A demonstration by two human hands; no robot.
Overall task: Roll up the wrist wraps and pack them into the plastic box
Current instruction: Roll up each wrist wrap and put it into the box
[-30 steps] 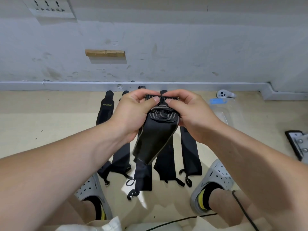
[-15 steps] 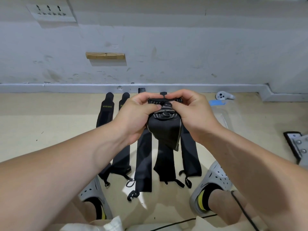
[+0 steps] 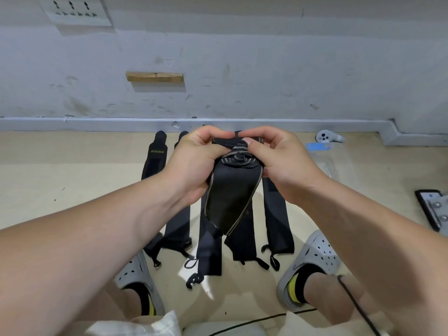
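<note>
Floor (image 3: 72, 190): several wraps (image 3: 278, 214) lie flat, unrolled, side by side. Box (image 3: 339, 161) sits at right nr the wall; contents can't be told. One wrap (image 3: 230, 202) is held up btwn both hands, top coiled, tail hanging loose. Left hand (image 3: 194, 163) & right hand (image 3: 286, 163) pinch the coil w/ curled fingers (image 3: 264, 134). Looks early: one roll part-done, nothing visibly packed.

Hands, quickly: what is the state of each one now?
Left hand: closed, holding the half-rolled wrist wrap.
Right hand: closed, holding the same wrist wrap.
</note>
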